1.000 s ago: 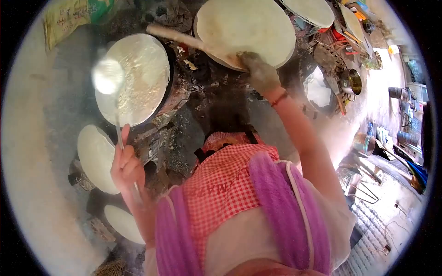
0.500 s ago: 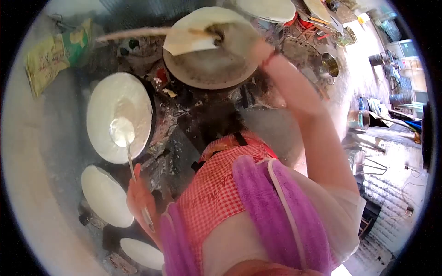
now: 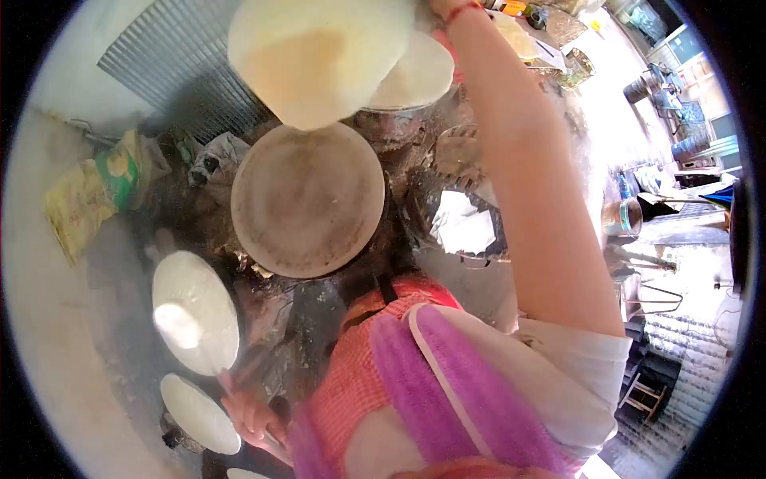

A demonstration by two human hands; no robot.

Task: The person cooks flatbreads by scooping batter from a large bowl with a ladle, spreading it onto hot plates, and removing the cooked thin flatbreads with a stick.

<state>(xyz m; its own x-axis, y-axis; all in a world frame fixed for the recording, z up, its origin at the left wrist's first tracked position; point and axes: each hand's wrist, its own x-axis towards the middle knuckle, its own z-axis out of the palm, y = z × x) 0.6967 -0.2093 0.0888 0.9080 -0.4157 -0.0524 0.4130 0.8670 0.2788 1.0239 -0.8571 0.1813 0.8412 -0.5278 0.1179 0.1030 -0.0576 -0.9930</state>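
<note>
My left hand (image 3: pixel 254 417), at the lower left, is closed around the handle of a ladle (image 3: pixel 177 326). The ladle's bowl rests in white batter on an oval-looking white pan (image 3: pixel 209 295). My right hand (image 3: pixel 441 5) is mostly cut off by the top edge, and its fingers are hidden. Beside it a large, thin, pale flatbread (image 3: pixel 315 60) with a browned patch hangs in the air, its lower edge over the rim of a bare round griddle (image 3: pixel 311 203). Whatever my right hand holds is out of sight.
Another white-covered round (image 3: pixel 201 415) stands below the left pan. Behind the raised flatbread lies a pale round (image 3: pixel 415 72). White paper-like sheets (image 3: pixel 463 223) lie right of the griddle. A yellow-green bag (image 3: pixel 88 195) and corrugated metal (image 3: pixel 183 68) are at the left.
My right hand has moved up to the top edge, and the flatbread has come off the griddle, leaving its surface bare. My left hand still holds the ladle in the batter. The camera view has shifted.
</note>
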